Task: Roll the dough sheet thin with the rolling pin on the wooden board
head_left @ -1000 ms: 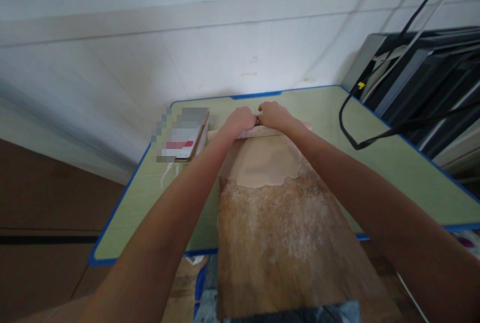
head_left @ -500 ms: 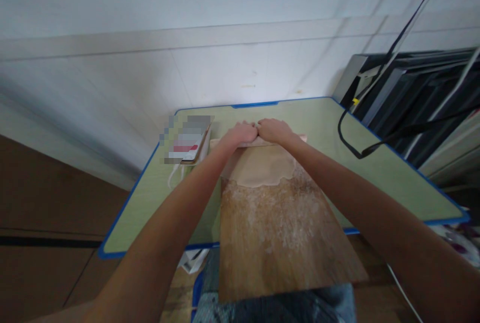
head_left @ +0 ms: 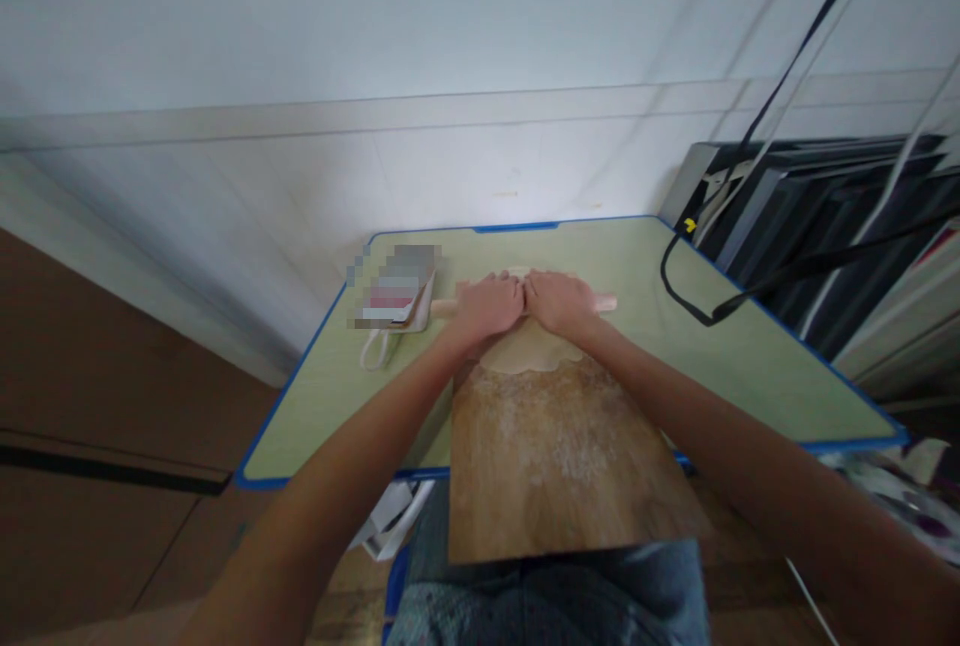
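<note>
My left hand [head_left: 491,303] and my right hand [head_left: 556,300] lie side by side over a wooden rolling pin [head_left: 606,303], fingers curled over its top. Both ends of the pin stick out past my hands. Beneath it spreads a flat pale sheet of dough [head_left: 531,348] with a wavy near edge; a little of it shows beyond my hands. The dough rests on a floury wooden board [head_left: 562,466], whose near end hangs over the table's front edge above my lap.
The board lies on a light green table [head_left: 352,416] with a blue rim. Left of the pin lies a phone-like item, partly blurred out, on a white strapped object [head_left: 420,311]. A black cable [head_left: 686,301] loops over the right side. Dark flat panels [head_left: 810,216] lean against the wall.
My hands and the rolling pin have come back toward me over the dough, so some dough now shows beyond them. The camera view has also shifted slightly.
</note>
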Demonstrator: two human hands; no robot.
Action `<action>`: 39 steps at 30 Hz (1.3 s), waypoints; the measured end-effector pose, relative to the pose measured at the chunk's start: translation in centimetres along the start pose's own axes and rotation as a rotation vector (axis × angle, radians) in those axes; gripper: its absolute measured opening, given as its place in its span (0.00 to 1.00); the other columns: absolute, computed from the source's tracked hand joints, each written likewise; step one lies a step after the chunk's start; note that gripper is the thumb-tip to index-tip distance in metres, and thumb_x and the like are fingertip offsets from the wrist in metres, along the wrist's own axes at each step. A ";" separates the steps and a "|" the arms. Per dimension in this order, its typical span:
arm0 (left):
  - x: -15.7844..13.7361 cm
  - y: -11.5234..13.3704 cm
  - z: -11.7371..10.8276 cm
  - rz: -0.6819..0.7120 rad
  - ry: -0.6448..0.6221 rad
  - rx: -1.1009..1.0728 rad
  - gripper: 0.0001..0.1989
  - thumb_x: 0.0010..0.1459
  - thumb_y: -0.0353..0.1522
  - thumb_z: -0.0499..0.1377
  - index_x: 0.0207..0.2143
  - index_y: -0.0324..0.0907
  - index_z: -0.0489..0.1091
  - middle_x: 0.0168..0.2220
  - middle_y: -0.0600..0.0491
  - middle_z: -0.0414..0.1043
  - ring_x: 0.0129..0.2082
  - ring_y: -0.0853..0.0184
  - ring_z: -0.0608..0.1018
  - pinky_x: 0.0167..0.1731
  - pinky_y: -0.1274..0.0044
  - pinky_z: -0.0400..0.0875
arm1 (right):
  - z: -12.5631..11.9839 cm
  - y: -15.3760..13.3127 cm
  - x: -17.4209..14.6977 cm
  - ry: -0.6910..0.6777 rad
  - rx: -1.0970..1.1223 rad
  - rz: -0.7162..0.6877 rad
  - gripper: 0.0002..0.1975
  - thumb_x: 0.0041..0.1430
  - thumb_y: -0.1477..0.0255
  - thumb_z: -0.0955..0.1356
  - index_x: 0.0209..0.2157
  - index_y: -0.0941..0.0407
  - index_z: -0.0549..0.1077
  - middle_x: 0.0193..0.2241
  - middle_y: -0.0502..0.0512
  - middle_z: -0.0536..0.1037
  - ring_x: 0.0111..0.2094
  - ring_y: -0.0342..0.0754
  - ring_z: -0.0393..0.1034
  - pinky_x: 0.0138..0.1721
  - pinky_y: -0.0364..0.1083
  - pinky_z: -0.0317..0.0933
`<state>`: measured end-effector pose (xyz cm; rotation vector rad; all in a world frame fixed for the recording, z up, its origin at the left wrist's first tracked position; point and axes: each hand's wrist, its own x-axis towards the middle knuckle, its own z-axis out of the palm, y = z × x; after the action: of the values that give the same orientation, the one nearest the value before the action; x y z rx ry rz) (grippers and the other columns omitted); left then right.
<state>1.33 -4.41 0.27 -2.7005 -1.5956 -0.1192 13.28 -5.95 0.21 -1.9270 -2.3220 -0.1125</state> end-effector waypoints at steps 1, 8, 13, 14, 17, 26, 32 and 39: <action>-0.7 0.3 0.0 -0.005 0.026 0.012 0.15 0.67 0.32 0.45 0.43 0.36 0.70 0.48 0.44 0.70 0.49 0.60 0.72 0.47 0.67 0.66 | 0.0 -0.1 -0.5 0.013 -0.006 -0.010 0.19 0.64 0.73 0.55 0.39 0.59 0.75 0.40 0.67 0.78 0.43 0.56 0.73 0.40 0.50 0.61; -5.1 2.7 0.8 -0.030 0.179 0.052 0.16 0.66 0.31 0.42 0.47 0.38 0.67 0.48 0.47 0.72 0.47 0.59 0.72 0.46 0.68 0.65 | 0.0 -0.8 -5.3 0.111 -0.009 -0.075 0.18 0.66 0.73 0.54 0.44 0.58 0.71 0.47 0.62 0.75 0.49 0.54 0.66 0.48 0.52 0.53; -5.8 3.1 1.1 -0.049 0.218 0.085 0.15 0.65 0.31 0.43 0.45 0.38 0.67 0.47 0.47 0.71 0.46 0.58 0.71 0.46 0.66 0.63 | 0.0 -1.0 -6.0 0.120 -0.004 -0.087 0.17 0.66 0.72 0.53 0.44 0.59 0.70 0.47 0.62 0.74 0.47 0.54 0.65 0.47 0.53 0.53; -5.5 3.0 1.1 -0.050 0.212 0.090 0.16 0.65 0.31 0.42 0.44 0.38 0.68 0.47 0.46 0.71 0.46 0.58 0.71 0.45 0.66 0.63 | 0.0 -1.0 -5.6 0.116 -0.002 -0.079 0.17 0.66 0.72 0.53 0.43 0.59 0.70 0.46 0.62 0.74 0.46 0.54 0.66 0.46 0.52 0.54; -4.2 2.4 0.7 -0.058 0.187 0.098 0.16 0.65 0.31 0.42 0.42 0.38 0.68 0.45 0.46 0.71 0.46 0.59 0.72 0.45 0.67 0.64 | 0.0 -0.7 -3.9 0.104 0.002 -0.063 0.18 0.66 0.72 0.52 0.42 0.59 0.70 0.45 0.62 0.74 0.47 0.55 0.66 0.44 0.51 0.57; 1.3 -0.5 0.1 -0.117 0.037 0.025 0.18 0.66 0.32 0.41 0.44 0.40 0.69 0.45 0.46 0.73 0.44 0.62 0.75 0.41 0.73 0.68 | 0.1 0.8 2.4 -0.029 0.079 -0.013 0.18 0.63 0.71 0.54 0.41 0.56 0.73 0.42 0.64 0.76 0.42 0.57 0.72 0.36 0.50 0.63; 4.8 -2.2 0.1 -0.145 -0.037 -0.040 0.17 0.62 0.33 0.46 0.45 0.39 0.71 0.46 0.44 0.74 0.44 0.62 0.76 0.38 0.76 0.68 | 0.4 1.5 6.0 -0.081 0.140 0.004 0.16 0.57 0.72 0.59 0.43 0.58 0.74 0.44 0.65 0.77 0.44 0.57 0.72 0.39 0.50 0.64; 6.4 -2.9 0.5 -0.148 -0.060 -0.084 0.18 0.62 0.34 0.46 0.45 0.37 0.72 0.47 0.42 0.74 0.45 0.61 0.76 0.38 0.77 0.68 | 0.6 1.7 7.3 -0.084 0.151 0.031 0.17 0.57 0.71 0.60 0.43 0.61 0.74 0.43 0.68 0.77 0.44 0.57 0.72 0.39 0.48 0.64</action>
<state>1.89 2.67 0.10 -2.6679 -1.8472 -0.1085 13.58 1.55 0.57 -1.9281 -2.2767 0.1452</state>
